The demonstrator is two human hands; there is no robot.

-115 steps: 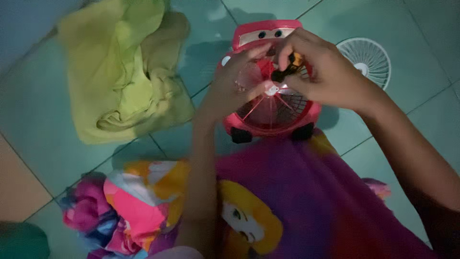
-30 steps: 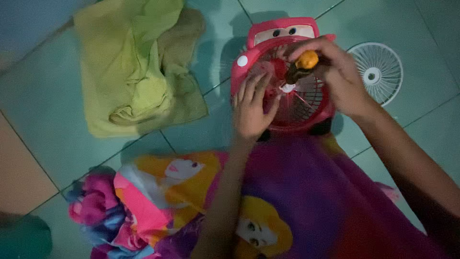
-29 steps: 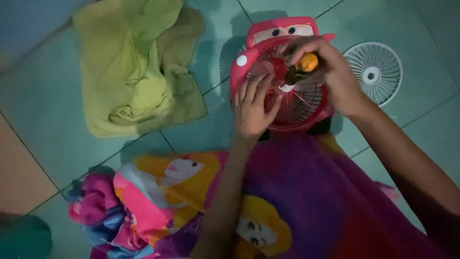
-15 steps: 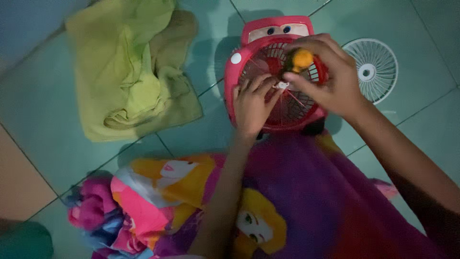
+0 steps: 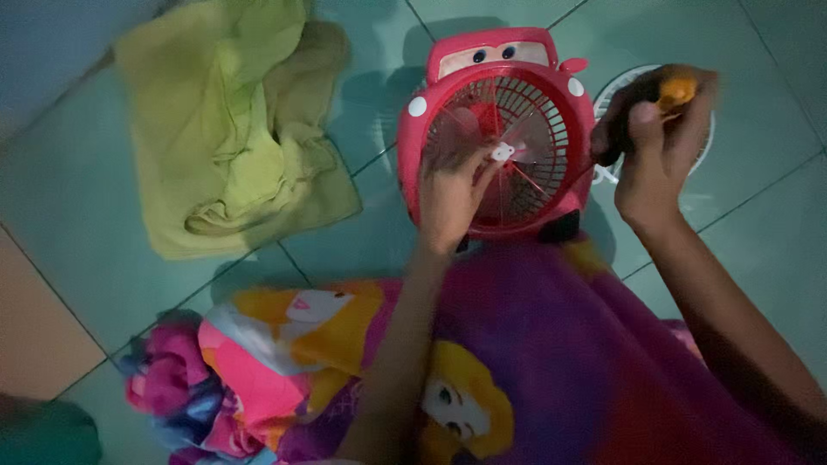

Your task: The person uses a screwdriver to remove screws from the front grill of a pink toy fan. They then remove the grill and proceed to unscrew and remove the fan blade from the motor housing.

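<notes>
The floor (image 5: 77, 215) is glossy teal tile with thin dark grout lines running diagonally; one tan tile (image 5: 34, 327) lies at 8 o'clock, and the light is dim and bluish. At 12 o'clock a small red fan (image 5: 495, 129) shaped like a cartoon car lies on its back on the tiles, its round ribbed cage facing up. The left hand (image 5: 450, 200) rests on the cage's lower half, fingers spread and pressing around the pale blade hub (image 5: 502, 152); its grip is open, flat on the fan rather than closed round anything. At 2 o'clock the right hand (image 5: 656, 146) is raised just beside the fan's right edge, its grip closed round a screwdriver (image 5: 665, 90) with an orange and black handle. Behind that hand a white grille (image 5: 616, 86) lies flat on the floor, mostly hidden. A crumpled yellow-green cloth (image 5: 237, 129) sprawls on the tiles at 10 o'clock, well apart from the fan. A purple and pink blanket (image 5: 534, 370) with cartoon figures fills 6 o'clock, covering the person's lap and touching the fan's lower edge.
</notes>
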